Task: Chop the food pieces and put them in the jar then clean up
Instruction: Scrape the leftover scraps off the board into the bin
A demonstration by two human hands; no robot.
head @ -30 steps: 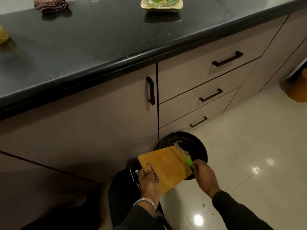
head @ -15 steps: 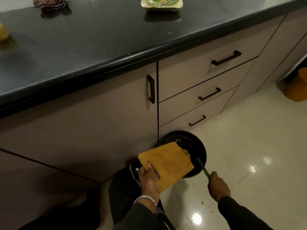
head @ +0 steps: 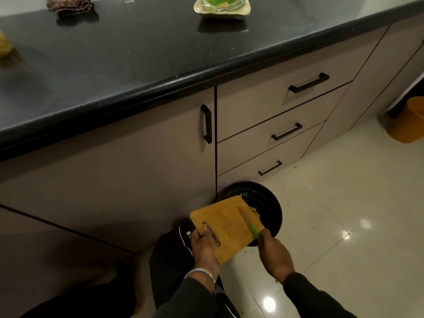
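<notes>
The left hand (head: 204, 245) is gripping the near corner of the wooden chopping board (head: 226, 227), its fingers curling through the handle slot, a metal bangle (head: 202, 271) sitting on the wrist. The right hand (head: 274, 253) is clenching its grip round the green handle of a knife (head: 249, 222), whose blade is lying across the right part of the board's face. The board is being held tilted, its far edge hanging over a round black bin (head: 269, 208) that is standing on the pale tiled floor (head: 344, 214), right against the cabinet base. Pale food scraps (head: 254, 211) are sitting at the board's far right edge, over the bin's opening, and more bits are clinging to the bin's inner wall. A few crumbs are lying on the floor near the bin. Behind it, three drawers (head: 286, 131) with black handles are rising to the black worktop (head: 137, 53). Farther back on the worktop, a cream dish (head: 221, 11) holding something green and a crumpled brown cloth (head: 70, 5) are resting well apart. An orange bucket (head: 409, 120) is standing on the floor at the far right.
</notes>
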